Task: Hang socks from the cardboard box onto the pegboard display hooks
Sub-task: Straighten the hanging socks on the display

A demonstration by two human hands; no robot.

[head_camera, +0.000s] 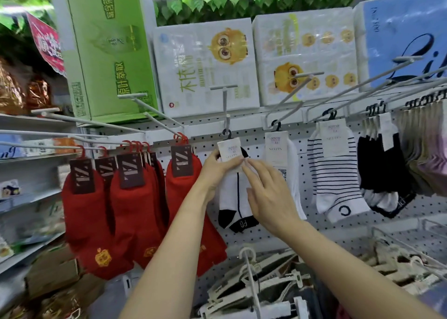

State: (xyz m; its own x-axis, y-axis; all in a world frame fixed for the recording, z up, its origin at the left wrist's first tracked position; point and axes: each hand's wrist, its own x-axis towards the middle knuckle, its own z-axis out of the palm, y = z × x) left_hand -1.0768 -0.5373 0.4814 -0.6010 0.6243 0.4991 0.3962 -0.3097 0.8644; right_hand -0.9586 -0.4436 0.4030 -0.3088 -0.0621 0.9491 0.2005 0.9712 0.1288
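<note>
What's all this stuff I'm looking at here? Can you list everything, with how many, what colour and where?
Red socks: several pairs, red with dark tags, hanging left on the pegboard.
White-and-black sock: one pair, hanging centre, held by both hands.
White sock: one pair, just right of centre.
Striped sock: one pair, white with black stripes, further right.
Black socks: a few pairs, right.
Pale socks: many, far right.
Pegboard: one, white, behind the socks.
Green box: one, top shelf left.
White packs: two, top shelf centre.
Plastic hangers: a pile, white, below.
Left hand: pinches the sock's tag.
Right hand: fingers on the sock.
</note>
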